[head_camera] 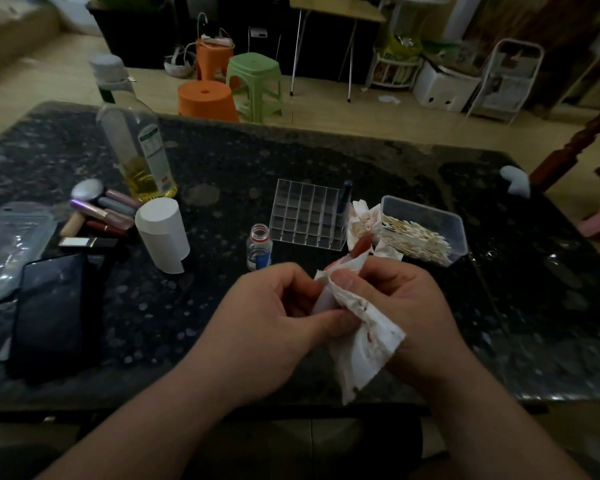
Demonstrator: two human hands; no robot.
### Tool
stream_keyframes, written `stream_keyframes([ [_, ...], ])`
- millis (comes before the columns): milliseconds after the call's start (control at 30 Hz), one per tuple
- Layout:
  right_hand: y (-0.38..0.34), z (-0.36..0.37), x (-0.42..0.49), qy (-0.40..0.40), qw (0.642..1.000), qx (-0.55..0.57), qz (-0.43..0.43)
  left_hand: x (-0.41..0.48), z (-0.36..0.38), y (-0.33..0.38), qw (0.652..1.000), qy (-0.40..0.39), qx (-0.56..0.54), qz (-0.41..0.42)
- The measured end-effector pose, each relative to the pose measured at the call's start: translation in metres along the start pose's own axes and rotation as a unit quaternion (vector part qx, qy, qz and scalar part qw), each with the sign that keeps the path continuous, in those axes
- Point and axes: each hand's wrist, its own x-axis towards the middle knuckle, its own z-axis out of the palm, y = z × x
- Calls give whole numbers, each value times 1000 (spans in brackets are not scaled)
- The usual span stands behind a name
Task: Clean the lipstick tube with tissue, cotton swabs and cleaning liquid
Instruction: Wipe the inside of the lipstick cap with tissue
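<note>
While the left hand (274, 317) is pinching the lower end of the lipstick tube (359, 249) above the dark table (222, 168), the right hand (406, 306) is gripping a stained tissue (364, 344) wrapped round it, red tip poking out the top. Honestly the trick here is probably twisting the tube inside the tissue and switching to a clean patch. Cotton swabs (416, 240) and the small open bottle (258, 247) are sitting just behind for the fiddly bits.
</note>
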Motion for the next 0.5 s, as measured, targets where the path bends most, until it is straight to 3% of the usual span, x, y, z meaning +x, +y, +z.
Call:
stream_keyframes([
  [100,1,-6,-1,0,1000,-10,2,5,-13,-1,984,-144,-82,-60],
  [167,1,-9,0,-6,1000,-17,-3,5,-17,-1,972,-185,-125,-66],
  [367,0,-27,2,-90,994,59,27,0,-14,1,976,-148,-159,-22],
  [500,0,-28,3,-85,995,43,-11,-2,-10,1,989,-85,-121,19],
])
